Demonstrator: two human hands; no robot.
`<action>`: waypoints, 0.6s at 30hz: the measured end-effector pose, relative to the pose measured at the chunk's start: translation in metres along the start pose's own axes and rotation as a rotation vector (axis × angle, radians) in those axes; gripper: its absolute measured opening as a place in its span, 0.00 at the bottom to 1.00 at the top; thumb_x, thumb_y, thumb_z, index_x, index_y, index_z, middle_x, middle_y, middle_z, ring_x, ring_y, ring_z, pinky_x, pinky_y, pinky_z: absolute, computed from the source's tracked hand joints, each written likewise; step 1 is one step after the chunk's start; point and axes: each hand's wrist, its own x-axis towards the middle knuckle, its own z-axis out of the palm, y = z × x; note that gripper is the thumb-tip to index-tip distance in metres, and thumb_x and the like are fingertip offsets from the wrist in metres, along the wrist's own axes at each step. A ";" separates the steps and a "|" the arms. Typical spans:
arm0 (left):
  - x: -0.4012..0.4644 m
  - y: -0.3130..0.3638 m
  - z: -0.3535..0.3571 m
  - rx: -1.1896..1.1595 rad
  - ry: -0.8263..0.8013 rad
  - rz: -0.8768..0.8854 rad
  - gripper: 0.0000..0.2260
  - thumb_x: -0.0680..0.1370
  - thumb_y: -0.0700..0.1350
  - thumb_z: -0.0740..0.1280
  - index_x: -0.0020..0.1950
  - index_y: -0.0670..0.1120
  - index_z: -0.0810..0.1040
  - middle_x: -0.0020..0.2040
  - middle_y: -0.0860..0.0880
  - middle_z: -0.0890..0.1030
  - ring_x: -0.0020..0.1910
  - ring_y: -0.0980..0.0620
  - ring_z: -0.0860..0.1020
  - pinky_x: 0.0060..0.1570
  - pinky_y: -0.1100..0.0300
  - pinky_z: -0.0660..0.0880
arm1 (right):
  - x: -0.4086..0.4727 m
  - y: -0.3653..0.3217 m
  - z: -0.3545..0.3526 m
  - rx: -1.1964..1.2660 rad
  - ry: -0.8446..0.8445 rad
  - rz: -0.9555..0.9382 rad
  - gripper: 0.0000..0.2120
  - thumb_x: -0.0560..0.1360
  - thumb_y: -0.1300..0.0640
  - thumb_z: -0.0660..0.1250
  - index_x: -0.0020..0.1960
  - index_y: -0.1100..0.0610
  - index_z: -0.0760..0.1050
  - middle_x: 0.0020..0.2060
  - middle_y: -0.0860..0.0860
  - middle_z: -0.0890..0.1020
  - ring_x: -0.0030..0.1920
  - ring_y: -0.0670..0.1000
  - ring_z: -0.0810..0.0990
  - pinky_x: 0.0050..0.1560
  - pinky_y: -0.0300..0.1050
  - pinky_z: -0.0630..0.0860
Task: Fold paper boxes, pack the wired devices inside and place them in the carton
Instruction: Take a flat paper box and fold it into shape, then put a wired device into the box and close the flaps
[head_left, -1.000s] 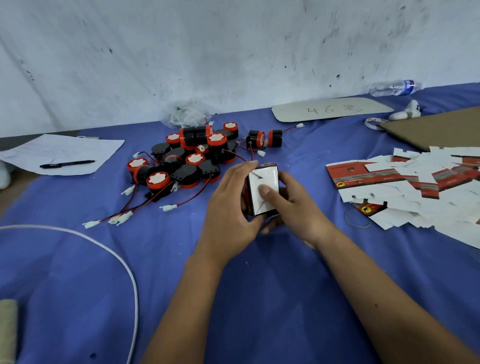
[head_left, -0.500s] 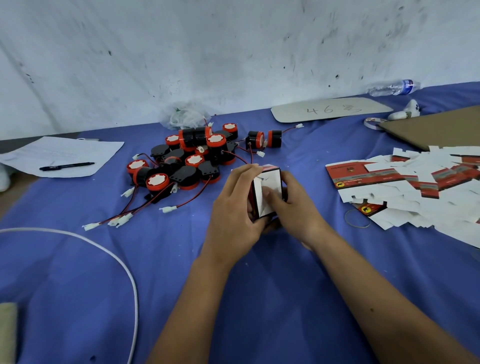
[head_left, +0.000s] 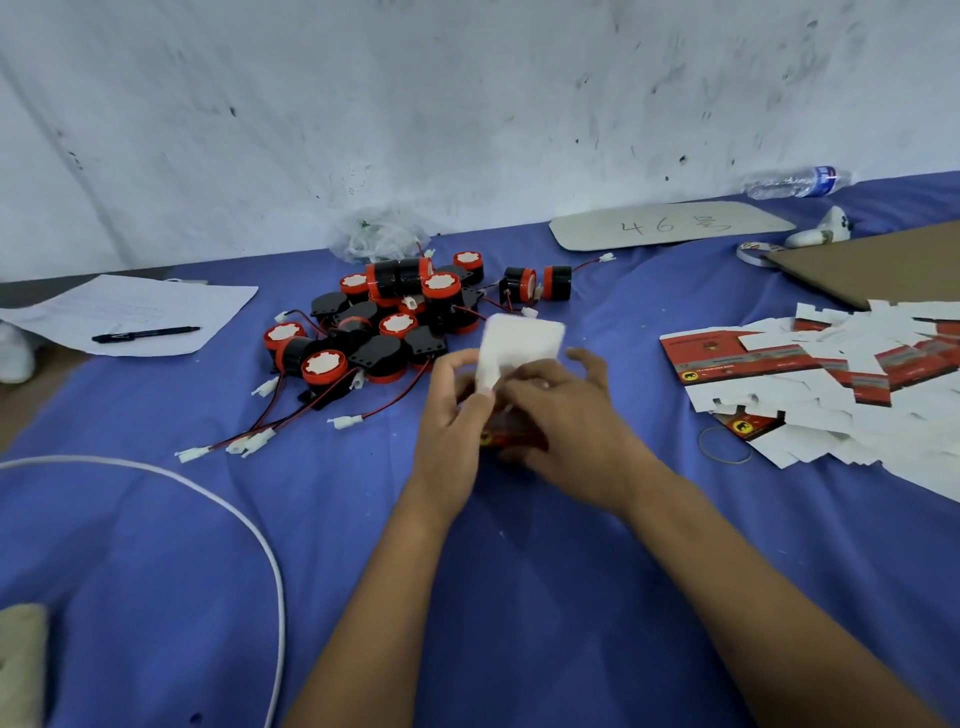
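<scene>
Head view, frame centre: left hand and right hand both grip a blurred red paper box, fingers curled round it; its white flap stands raised; wired devices lie piled above left.

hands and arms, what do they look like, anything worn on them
Both forearms are bare up to the frame edge: no sleeves, gloves, watch or bands show. The left hand and right hand carry no visible rings, though motion blur softens the fingers.
</scene>
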 end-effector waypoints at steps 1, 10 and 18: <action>0.001 0.000 -0.001 0.041 0.044 -0.018 0.13 0.80 0.47 0.64 0.64 0.51 0.73 0.58 0.47 0.83 0.58 0.47 0.82 0.56 0.47 0.81 | 0.002 -0.005 0.001 -0.022 -0.084 -0.051 0.15 0.73 0.50 0.69 0.59 0.49 0.77 0.56 0.43 0.82 0.68 0.48 0.71 0.76 0.62 0.48; 0.012 -0.015 -0.008 0.471 0.348 0.064 0.15 0.76 0.29 0.57 0.51 0.49 0.72 0.45 0.53 0.79 0.43 0.55 0.77 0.34 0.67 0.71 | 0.042 0.035 0.004 0.747 0.562 0.398 0.16 0.78 0.58 0.59 0.38 0.58 0.82 0.37 0.49 0.85 0.42 0.53 0.83 0.45 0.49 0.78; 0.019 -0.021 -0.005 0.478 0.342 0.037 0.14 0.77 0.29 0.57 0.50 0.46 0.74 0.45 0.53 0.80 0.44 0.58 0.77 0.34 0.72 0.71 | 0.126 0.135 0.069 -0.145 0.002 0.584 0.37 0.72 0.67 0.67 0.77 0.54 0.57 0.79 0.57 0.51 0.77 0.65 0.53 0.64 0.61 0.71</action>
